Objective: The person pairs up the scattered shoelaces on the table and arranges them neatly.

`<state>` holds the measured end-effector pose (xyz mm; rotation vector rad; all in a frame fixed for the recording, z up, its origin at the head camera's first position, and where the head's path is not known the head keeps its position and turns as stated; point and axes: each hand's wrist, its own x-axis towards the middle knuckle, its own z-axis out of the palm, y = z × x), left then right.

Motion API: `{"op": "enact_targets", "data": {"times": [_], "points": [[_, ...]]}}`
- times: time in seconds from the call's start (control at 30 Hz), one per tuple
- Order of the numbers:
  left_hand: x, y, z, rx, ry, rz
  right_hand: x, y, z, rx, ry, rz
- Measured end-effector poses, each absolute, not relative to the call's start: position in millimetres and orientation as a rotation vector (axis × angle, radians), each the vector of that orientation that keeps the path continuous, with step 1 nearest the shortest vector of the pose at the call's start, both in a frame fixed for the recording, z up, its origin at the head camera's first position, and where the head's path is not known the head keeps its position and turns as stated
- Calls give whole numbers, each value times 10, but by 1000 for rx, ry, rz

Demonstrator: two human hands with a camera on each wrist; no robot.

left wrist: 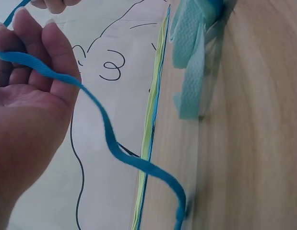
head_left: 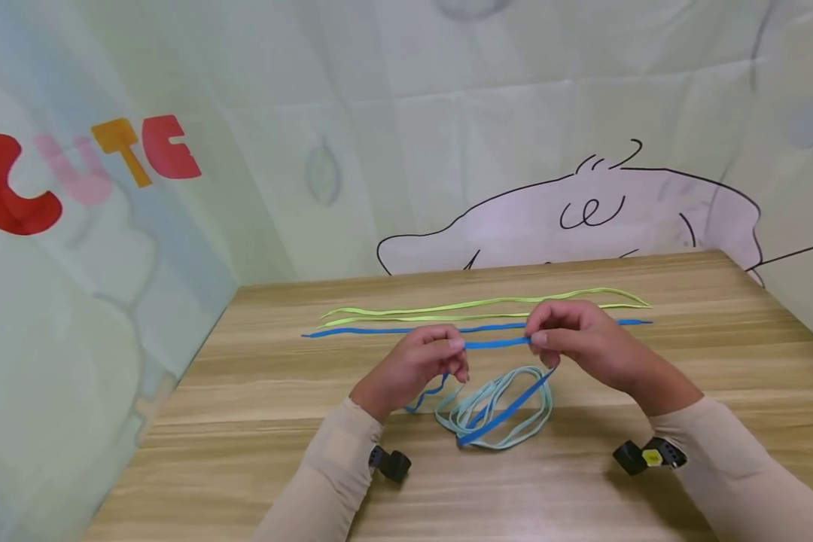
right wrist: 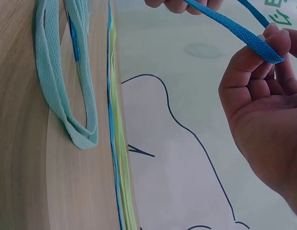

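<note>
A blue shoelace [head_left: 496,344] stretches between the two hands above the table. My left hand [head_left: 420,365] pinches it between thumb and forefinger, and its tail [left wrist: 107,127] trails down from the palm to the tabletop. On the other side, my right hand [head_left: 586,342] pinches the lace between thumb and fingertips, where it folds over. From there the lace drops onto a loosely coiled mint-green shoelace [head_left: 545,410] lying below and between the hands. In the right wrist view the mint loops [right wrist: 47,72] stand near the blue strip.
Behind the hands, a yellow-green shoelace [head_left: 447,307] and another blue shoelace [head_left: 366,330] lie stretched across the wooden table [head_left: 244,452]. A printed cloth [head_left: 406,150] hangs along the back and left. Each wrist carries a small black camera [head_left: 394,465].
</note>
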<state>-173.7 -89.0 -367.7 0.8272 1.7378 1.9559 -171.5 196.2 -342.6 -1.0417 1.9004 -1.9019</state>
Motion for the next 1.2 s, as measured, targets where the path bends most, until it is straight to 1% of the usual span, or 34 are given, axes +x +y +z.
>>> {"op": "enact_targets", "data": {"times": [0.6,0.87,1.03,1.2], "points": [[-1796,-1021,-3693,780,1657,2106,-1795,2024,-3487,-1075,1803,-1933],[-1825,-1060,-3703,779,1622,2151,-1756,2042,-3421,-1085,1777,-1950],[-1836,-1077,-3712,768,1615,2170,-1653,2014,-3307,-1171,1759,-1918],[-1850,-1094,-3704,744,1634,2183,-1562,1989,-3192,-1357,1673,-1877]]}}
